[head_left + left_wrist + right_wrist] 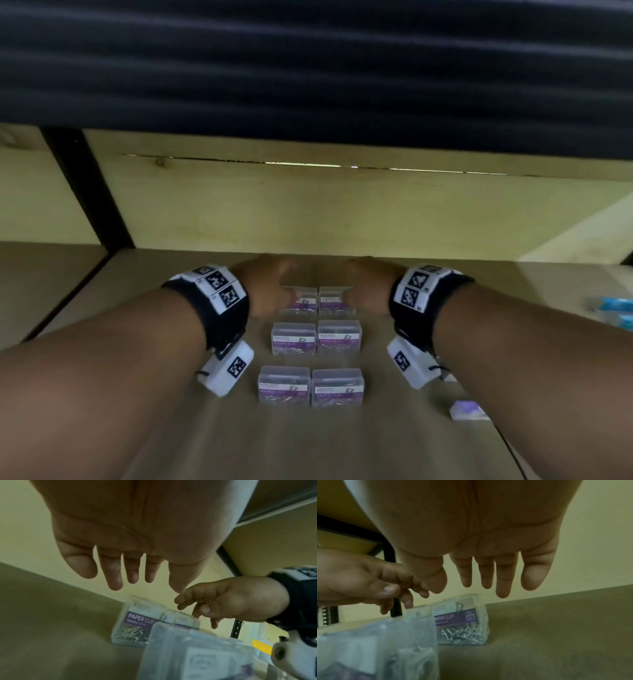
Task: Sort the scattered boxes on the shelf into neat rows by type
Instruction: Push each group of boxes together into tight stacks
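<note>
Clear plastic paper-clip boxes with purple labels stand on the tan shelf (428, 455) in pairs: the nearest pair (310, 387), then the middle pair (315, 337), then the far pair (317, 300), each pair touching side by side. Right of the rows lies a small purple-and-white box (468, 410), with blue packets (613, 310) farther right. Over the far pair hover the left hand (265, 289) and right hand (368, 287), fingers spread and relaxed, holding nothing; whether they touch these boxes cannot be told
</note>
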